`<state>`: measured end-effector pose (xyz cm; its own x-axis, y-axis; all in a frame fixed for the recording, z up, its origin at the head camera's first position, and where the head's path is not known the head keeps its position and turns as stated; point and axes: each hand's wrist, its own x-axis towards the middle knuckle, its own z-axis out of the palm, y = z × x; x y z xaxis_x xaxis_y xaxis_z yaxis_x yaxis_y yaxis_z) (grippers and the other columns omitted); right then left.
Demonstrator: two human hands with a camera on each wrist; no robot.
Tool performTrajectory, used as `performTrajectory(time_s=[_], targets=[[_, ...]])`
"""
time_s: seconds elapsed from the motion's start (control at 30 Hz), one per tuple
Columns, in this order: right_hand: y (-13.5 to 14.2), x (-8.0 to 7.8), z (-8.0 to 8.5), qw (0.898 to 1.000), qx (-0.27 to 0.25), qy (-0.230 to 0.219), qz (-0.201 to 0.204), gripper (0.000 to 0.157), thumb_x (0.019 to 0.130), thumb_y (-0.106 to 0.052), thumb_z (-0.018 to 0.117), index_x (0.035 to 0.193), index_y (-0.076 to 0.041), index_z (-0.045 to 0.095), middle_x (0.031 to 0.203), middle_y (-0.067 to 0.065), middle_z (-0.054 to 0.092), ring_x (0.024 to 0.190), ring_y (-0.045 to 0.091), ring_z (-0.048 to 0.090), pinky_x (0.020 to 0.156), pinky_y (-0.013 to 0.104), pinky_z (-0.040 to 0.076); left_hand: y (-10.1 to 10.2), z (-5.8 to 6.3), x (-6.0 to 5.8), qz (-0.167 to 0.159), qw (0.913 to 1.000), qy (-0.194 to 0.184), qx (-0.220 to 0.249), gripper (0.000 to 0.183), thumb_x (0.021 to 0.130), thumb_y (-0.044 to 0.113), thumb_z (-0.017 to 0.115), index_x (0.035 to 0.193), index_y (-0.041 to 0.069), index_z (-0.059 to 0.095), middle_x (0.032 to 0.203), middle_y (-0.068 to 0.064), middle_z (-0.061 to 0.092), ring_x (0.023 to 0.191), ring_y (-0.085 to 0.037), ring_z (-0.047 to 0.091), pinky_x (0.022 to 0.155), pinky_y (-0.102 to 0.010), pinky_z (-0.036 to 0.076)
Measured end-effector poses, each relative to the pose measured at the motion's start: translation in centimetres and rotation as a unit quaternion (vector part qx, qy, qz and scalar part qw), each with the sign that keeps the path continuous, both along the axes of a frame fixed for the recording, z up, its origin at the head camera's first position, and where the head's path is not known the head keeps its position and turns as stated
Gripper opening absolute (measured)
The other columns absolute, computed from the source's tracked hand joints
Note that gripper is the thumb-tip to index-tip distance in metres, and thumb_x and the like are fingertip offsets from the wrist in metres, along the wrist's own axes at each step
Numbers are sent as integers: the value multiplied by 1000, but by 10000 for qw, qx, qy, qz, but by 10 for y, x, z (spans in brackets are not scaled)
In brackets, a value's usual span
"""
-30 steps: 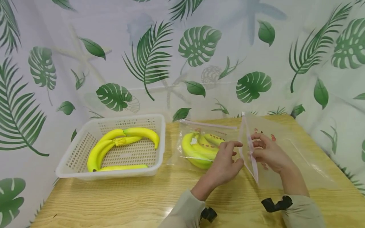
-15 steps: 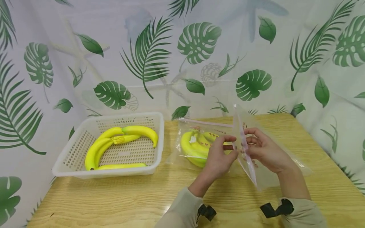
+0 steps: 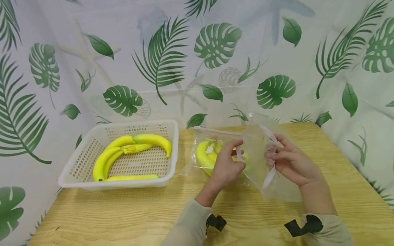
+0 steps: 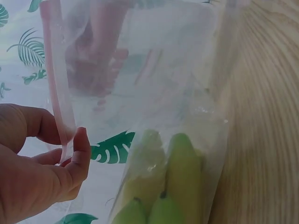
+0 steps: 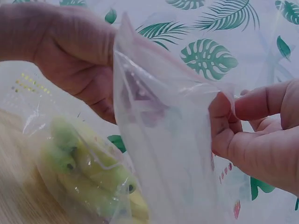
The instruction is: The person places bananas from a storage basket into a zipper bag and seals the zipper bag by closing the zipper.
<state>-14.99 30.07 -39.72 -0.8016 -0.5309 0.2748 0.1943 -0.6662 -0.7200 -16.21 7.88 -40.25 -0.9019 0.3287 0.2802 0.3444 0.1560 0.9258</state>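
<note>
A clear zip bag [image 3: 255, 153] with a pink zip strip is held up above the table, its mouth spread apart. My left hand [image 3: 227, 164] pinches one side of the mouth between thumb and fingers, also plain in the left wrist view, where the pink strip [image 4: 55, 79] runs up from the fingertips. On the other side, my right hand [image 3: 297, 165] grips the opposite edge, which bunches at its fingertips. Behind the left hand lies another zip bag [image 3: 191, 160] with bananas [image 3: 203, 153] inside, partly hidden by that hand and the held bag.
At the left of the wooden table [image 3: 138, 212] stands a white perforated basket [image 3: 77, 177]. Several loose yellow bananas [image 3: 106, 160] lie in it. A leaf-patterned curtain [image 3: 172, 106] hangs behind the table.
The two hands have drawn apart, the left moving leftward. The bag's mouth has gone from narrow to wide, and the bag now overlaps more of the banana bag.
</note>
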Motion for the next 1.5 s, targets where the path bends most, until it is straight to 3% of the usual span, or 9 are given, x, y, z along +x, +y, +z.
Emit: performTrajectory(time_s=[0.13, 0.33, 0.47, 0.53, 0.73, 0.9, 1.03, 1.23, 1.5], targets=[[2, -1, 9, 9964, -657, -34, 535, 48, 98, 15, 5, 122, -4, 42, 98, 9, 45, 90, 22, 53, 75, 32, 44, -13, 7, -6, -64, 9998, -156, -54, 63, 78, -13, 59, 140, -2, 50, 137, -18, 49, 116, -28, 60, 65, -17, 49], [1, 3, 19, 9947, -694, -80, 761, 41, 102, 7, 5, 122, -1, 40, 101, 11, 49, 89, 23, 47, 72, 31, 38, -31, 13, -10, -22, 9998, -217, -37, 65, 79, -11, 58, 143, 0, 48, 138, -16, 48, 118, -28, 58, 71, -21, 52], [-5, 10, 21, 9958, -501, 8, 765, 38, 106, -3, 5, 120, -2, 41, 101, 12, 53, 88, 22, 49, 70, 31, 37, -40, 12, -6, -101, 9997, -88, -205, 69, 77, -13, 58, 144, -2, 45, 143, -15, 42, 117, -27, 58, 73, -21, 51], [-9, 14, 21, 9973, -362, 74, 634, 36, 108, -6, 6, 118, -3, 41, 100, 11, 55, 87, 21, 50, 68, 30, 35, -44, 13, -3, -190, 9991, -21, -379, 71, 77, -13, 58, 145, -3, 43, 147, -15, 38, 118, -27, 57, 71, -19, 50], [-20, 21, 26, 9992, 207, 79, -317, 30, 108, -3, 21, 115, 0, 51, 101, 9, 60, 85, 17, 57, 67, 24, 45, -51, 20, 1, -318, 9969, 326, -636, 75, 78, -13, 57, 149, -4, 37, 154, -17, 30, 120, -29, 57, 65, -18, 45], [-31, 19, 24, 9979, 498, -21, -402, 39, 109, -8, 26, 104, 1, 63, 96, 8, 65, 86, 16, 61, 69, 23, 51, -55, 22, 5, -632, 9915, 472, -1032, 76, 78, -13, 57, 150, -6, 33, 156, -19, 28, 117, -24, 57, 66, -17, 44], [-43, 14, 24, 9970, 670, 72, -383, 33, 109, -11, 29, 105, -3, 60, 96, 5, 63, 83, 13, 59, 66, 21, 49, -59, 24, 5, -801, 9849, 731, -1352, 79, 77, -11, 56, 152, -4, 31, 159, -17, 25, 116, -20, 58, 72, -18, 44], [-54, 6, 26, 9991, 51, -342, -229, 24, 109, -15, 28, 104, -7, 51, 95, 6, 56, 74, 12, 50, 61, 19, 43, -75, 23, 2, -1082, 9868, 343, -1158, 86, 78, -11, 54, 156, 0, 20, 164, -13, 12, 122, -25, 58, 67, -17, 44], [-58, 9, 31, 9966, -484, -657, -88, 26, 109, -16, 26, 101, -6, 48, 95, 11, 58, 70, 14, 35, 61, 19, 38, -92, 20, 0, -738, 9931, -268, -874, 87, 77, -14, 56, 155, -2, 20, 164, -11, 9, 122, -29, 56, 62, -20, 44]])
